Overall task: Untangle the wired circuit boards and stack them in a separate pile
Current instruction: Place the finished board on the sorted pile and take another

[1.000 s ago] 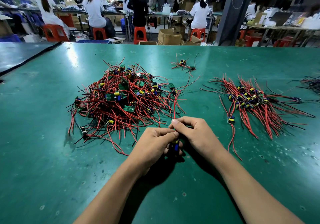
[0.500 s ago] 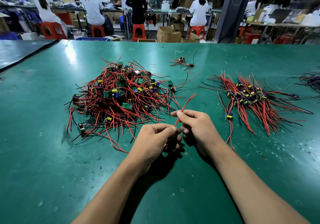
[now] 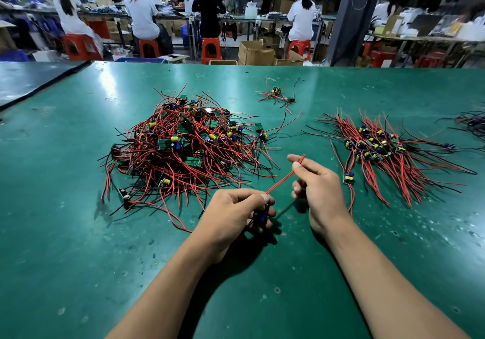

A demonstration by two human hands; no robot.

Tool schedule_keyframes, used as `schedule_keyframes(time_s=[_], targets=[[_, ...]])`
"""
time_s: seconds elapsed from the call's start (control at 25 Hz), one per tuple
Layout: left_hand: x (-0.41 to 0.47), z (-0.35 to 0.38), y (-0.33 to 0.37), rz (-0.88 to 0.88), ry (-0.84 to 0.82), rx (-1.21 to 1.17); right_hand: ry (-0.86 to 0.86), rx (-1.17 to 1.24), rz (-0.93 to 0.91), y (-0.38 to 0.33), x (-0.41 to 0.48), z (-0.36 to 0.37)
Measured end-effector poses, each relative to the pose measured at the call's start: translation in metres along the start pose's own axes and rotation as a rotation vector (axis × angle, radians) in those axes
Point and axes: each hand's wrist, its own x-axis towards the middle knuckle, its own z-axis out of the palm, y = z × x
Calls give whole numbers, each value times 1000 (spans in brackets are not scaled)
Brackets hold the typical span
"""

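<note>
Our left hand (image 3: 236,212) was curled round one small board (image 3: 262,214), of which only a blue part showed between the fingers. Our right hand (image 3: 320,189) pinched that board's red wire (image 3: 284,177) between thumb and forefinger near its free end. The wire ran straight and taut between the two hands, just above the green table (image 3: 78,233). The piece looked free of the tangled heap (image 3: 183,149) to our left. The sorted pile (image 3: 388,152) lay to our right, well apart from the heap, with a small cluster (image 3: 278,95) farther back. We judged the main risk to be the pull itself: drawing the wire too hard could strain it where it joins the board, and that joint was hidden inside our left fist. We could not tell where the board's other leads were. If one trailed under our palm, it could catch a loose strand at the near edge of the heap and drag more boards along as we carried it across. Laid down carelessly, its wires could cross those already combed out and knot the sorted pile again.
</note>
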Motion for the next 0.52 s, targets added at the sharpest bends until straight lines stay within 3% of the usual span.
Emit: schedule_keyframes(time_s=[0.4, 0.52], targets=[[1, -2, 1, -26, 20, 4, -35, 136, 60, -5, 3, -5], [1, -2, 1, -13, 52, -24, -248, 124, 191, -5, -7, 0]])
